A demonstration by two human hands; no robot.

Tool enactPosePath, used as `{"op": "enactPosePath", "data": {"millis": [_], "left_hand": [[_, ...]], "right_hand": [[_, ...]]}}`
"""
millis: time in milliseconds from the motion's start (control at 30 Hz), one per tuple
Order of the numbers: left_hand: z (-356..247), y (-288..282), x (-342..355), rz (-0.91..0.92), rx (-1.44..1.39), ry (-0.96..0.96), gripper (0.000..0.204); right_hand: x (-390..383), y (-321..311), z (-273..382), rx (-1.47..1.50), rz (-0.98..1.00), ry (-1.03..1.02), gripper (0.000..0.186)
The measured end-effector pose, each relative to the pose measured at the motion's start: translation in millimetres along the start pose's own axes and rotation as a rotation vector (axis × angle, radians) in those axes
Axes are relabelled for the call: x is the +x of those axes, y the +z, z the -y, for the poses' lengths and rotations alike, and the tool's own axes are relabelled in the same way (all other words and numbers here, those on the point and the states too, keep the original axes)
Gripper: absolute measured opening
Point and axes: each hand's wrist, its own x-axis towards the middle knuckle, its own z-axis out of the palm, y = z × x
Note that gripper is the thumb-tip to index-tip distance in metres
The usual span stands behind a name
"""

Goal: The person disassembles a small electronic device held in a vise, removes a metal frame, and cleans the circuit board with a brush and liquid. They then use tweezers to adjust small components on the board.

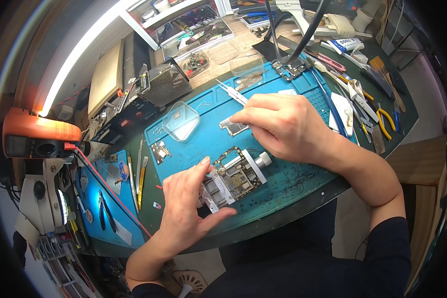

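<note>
A silver circuit board holder [214, 197] with a round knob stands on the blue work mat near its front edge. Clamped in it lies a phone circuit board [239, 180]. My left hand [184, 203] grips the holder's left end, thumb on the near side and fingers on the far side. Just beyond the board, my right hand [283, 124] pinches a small flat metal plate [233, 127] between thumb and forefinger. Tweezers [232, 93] stick out from under the same hand, tips pointing away to the left; how they are held is hidden.
On the mat [293, 174] sit a clear plastic box [181, 121], a small board piece [160, 152] and another board [290, 68] at the back. Pliers [384, 123] and other tools crowd the right. An orange meter [39, 133] with a red lead stands left.
</note>
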Motion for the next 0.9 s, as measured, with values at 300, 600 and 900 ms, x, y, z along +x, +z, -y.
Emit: {"op": "enactPosePath", "data": {"millis": [300,600,900], "left_hand": [[-0.1,-2.1,-0.2,0.025,0.007,-0.002,0.107],[-3.7,-0.9,-1.3,0.015,0.013,-0.057,0.110],[2.0,-3.6,-2.4,-0.012,-0.056,-0.076,0.112]], "right_hand": [[-0.3,1.0,-0.9,-0.011,-0.007,-0.002,0.015],[0.2,0.6,0.0,-0.006,0.007,0.009,0.014],[4.7,-7.5,13.9,0.039,0.077,-0.047,0.022]]}}
